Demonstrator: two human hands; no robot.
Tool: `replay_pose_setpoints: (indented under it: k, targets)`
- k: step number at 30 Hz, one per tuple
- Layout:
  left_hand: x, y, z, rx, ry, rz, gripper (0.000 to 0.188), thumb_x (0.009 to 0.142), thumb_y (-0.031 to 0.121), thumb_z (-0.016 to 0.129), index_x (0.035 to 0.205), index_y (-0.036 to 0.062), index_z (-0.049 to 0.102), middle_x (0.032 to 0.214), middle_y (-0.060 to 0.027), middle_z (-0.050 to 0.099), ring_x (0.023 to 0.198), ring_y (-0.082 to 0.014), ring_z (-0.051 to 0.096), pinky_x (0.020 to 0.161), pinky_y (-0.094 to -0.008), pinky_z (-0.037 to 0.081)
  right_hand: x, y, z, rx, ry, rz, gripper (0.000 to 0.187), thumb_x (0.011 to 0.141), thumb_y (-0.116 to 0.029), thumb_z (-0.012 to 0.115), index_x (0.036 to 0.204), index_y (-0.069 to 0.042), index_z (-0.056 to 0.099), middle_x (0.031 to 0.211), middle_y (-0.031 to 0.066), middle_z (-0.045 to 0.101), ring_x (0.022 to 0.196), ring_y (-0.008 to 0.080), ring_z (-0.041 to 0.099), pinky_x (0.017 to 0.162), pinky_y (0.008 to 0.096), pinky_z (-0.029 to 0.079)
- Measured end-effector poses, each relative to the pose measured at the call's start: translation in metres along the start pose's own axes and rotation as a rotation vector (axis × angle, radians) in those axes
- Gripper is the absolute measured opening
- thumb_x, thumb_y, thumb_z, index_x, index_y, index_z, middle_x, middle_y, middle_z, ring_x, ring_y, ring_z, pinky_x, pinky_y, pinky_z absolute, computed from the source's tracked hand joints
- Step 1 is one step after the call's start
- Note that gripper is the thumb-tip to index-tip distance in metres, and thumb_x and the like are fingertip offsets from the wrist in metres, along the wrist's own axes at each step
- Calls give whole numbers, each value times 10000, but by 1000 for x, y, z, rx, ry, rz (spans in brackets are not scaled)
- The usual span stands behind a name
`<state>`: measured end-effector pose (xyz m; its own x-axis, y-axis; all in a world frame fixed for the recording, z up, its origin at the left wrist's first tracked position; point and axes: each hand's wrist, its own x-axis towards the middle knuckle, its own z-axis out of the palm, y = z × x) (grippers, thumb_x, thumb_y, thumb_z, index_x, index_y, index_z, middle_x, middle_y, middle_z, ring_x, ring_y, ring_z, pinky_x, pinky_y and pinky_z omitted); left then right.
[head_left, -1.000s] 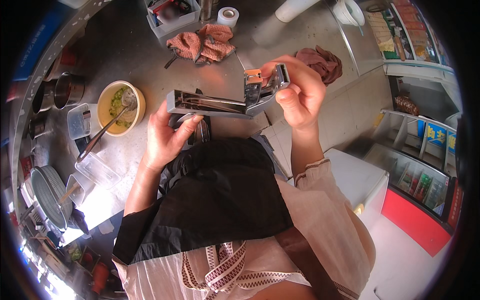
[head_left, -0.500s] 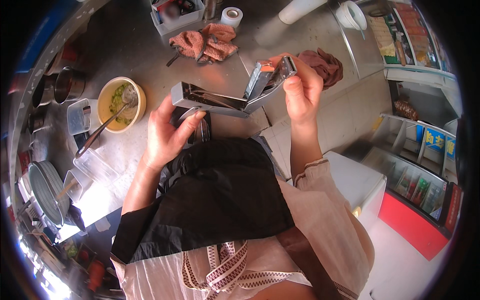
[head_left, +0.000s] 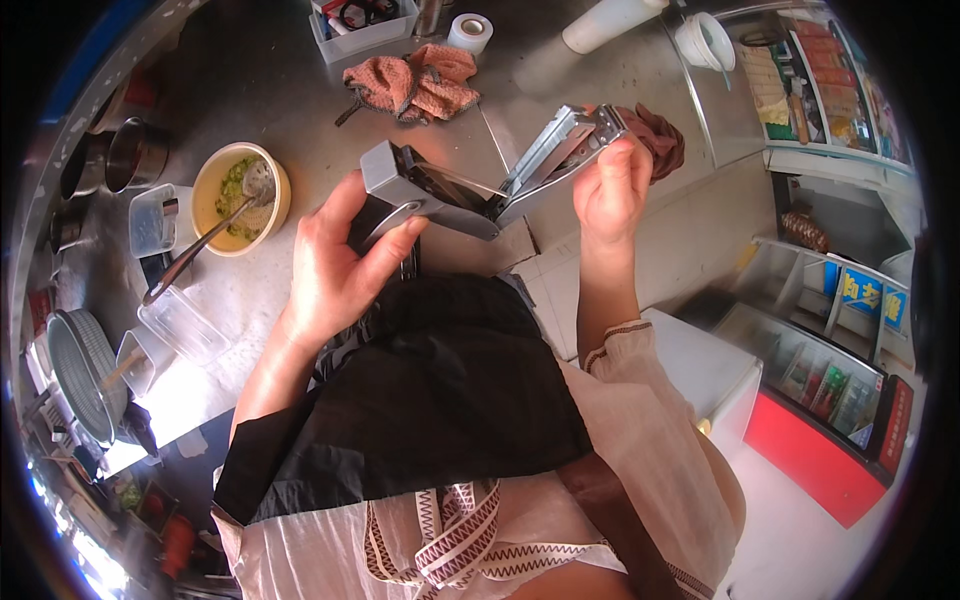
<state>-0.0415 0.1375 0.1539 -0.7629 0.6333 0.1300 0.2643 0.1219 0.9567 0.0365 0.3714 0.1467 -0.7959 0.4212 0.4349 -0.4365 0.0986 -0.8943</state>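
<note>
A large grey stapler (head_left: 452, 213) is spread wide in front of my chest, hinged near its low middle. My left hand (head_left: 338, 255) grips its thick grey arm, with the thumb along the lower side. At the other end, my right hand (head_left: 612, 195) holds the arm with the metal rail, thumb near the tip and the other fingers partly hidden behind. The rail stands raised from the base, and the inside of both arms faces up. Whether any staples are inside cannot be made out.
Beyond the stapler, a pink cloth (head_left: 412, 84), a roll of tape (head_left: 470, 34) and a bin of tools (head_left: 370, 38) rest on the metal counter. To the left stands a yellow bowl (head_left: 284, 200) with a ladle. A white chest (head_left: 700, 370) is at my right.
The stapler has tilted, so more of its inside shows. My right hand has moved slightly right with its end; my left hand has turned a little while keeping its grip.
</note>
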Motion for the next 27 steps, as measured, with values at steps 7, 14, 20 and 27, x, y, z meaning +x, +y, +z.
replay_pose_setpoints:
  k: [7, 14, 20, 27]
  targets:
    - [1, 7, 1, -12, 15, -3, 286, 781, 154, 688, 991, 6, 561, 701, -78, 608, 618, -110, 565, 596, -263, 459, 0, 1, 2, 54, 37, 31, 489, 900, -357, 529, 1062, 103, 561, 638, -71, 376, 624, 29, 317, 655, 188, 281]
    - [1, 3, 2, -7, -1, -17, 291, 783, 150, 684, 1007, 8, 563, 694, -75, 607, 619, -112, 569, 601, -258, 461, -1, 5, -1, 22, 7, 34, 466, 909, -350, 513, 1045, 91, 574, 635, -54, 410, 596, 37, 364, 628, 190, 320]
    - [5, -3, 0, -5, 27, -95, 279, 780, 147, 686, 984, -3, 568, 726, -84, 636, 665, -103, 593, 630, -254, 472, 2, 0, 18, -129, -37, 142, 342, 931, -281, 474, 1015, 23, 605, 747, 1, 580, 596, 42, 440, 527, 196, 357]
    - [15, -8, -4, 157, -10, -102, 293, 787, 147, 677, 1004, -12, 562, 745, -93, 639, 678, -101, 590, 626, -257, 467, 10, 22, 42, -272, -177, 109, 170, 878, -138, 545, 908, 5, 629, 687, 50, 602, 578, 92, 492, 524, 246, 392]
